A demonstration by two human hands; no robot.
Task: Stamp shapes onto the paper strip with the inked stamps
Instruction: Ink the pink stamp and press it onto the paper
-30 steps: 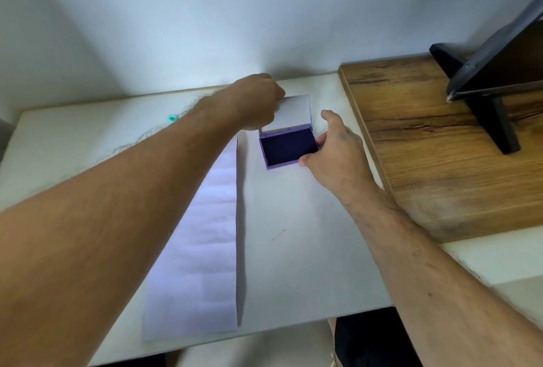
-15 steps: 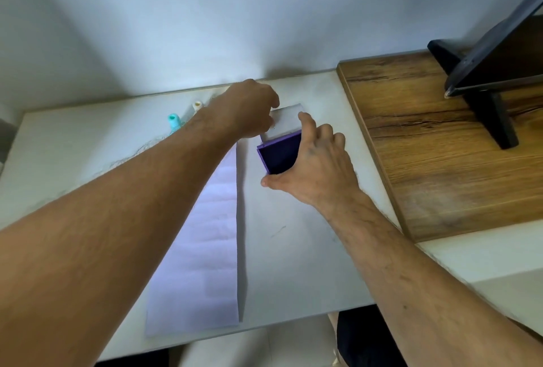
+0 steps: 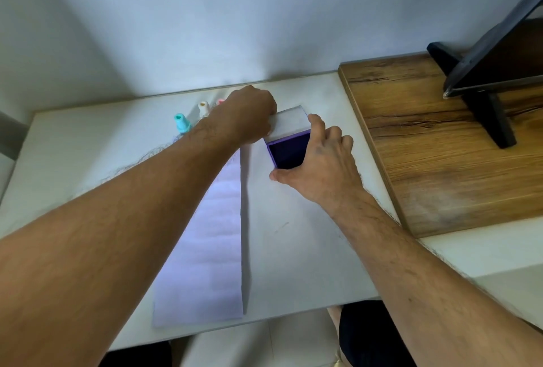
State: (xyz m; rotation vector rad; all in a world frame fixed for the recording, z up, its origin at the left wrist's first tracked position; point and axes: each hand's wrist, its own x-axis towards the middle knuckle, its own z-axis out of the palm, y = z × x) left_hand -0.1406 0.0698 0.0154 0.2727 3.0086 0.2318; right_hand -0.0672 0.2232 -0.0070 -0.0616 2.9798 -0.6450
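A purple ink pad lies open on the white table, its pale lid tilted back. My right hand grips the pad's base from the right and front. My left hand is closed at the lid's left edge; what its fingers hold is hidden. A long white paper strip runs from under my left forearm to the table's front edge. Behind my left wrist stand small stamps: a teal one, a cream one and a pink one, partly hidden.
A wooden board covers the table's right side, carrying a black stand with a dark screen. The white table ends at a wall behind; its front edge is close to my body.
My right hand moved from the pad's right side over its front and now grips the base. My left hand drew back slightly, so the stamps came into sight.
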